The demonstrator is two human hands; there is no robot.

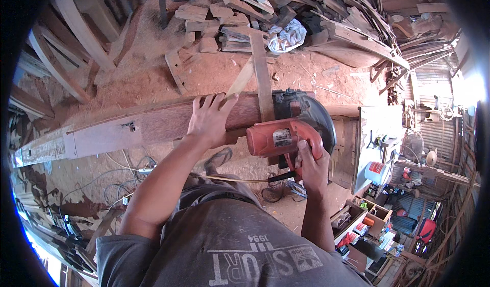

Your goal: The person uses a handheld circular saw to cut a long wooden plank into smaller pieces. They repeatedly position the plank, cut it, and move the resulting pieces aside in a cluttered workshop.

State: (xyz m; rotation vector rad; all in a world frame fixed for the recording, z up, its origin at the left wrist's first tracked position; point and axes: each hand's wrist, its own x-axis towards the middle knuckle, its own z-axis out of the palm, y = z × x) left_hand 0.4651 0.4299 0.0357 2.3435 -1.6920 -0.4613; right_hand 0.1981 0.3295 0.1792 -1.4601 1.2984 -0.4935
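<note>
A long reddish-brown wooden board runs from the far left to the middle. My left hand lies over it, fingers toward the far edge, gripping a pale wooden strip by its near end. A darker wooden strip crosses the board just right of that hand; the pale one slants up to meet it. My right hand is closed around the rear handle of a red circular saw. The saw rests at the board's right part, beside the darker strip; its blade is hidden.
Offcuts and a heap of scrap wood lie beyond the board. Curved timbers lean at the far left. A power cord passes close to my waist. To the right are a white bucket and a wooden tool box.
</note>
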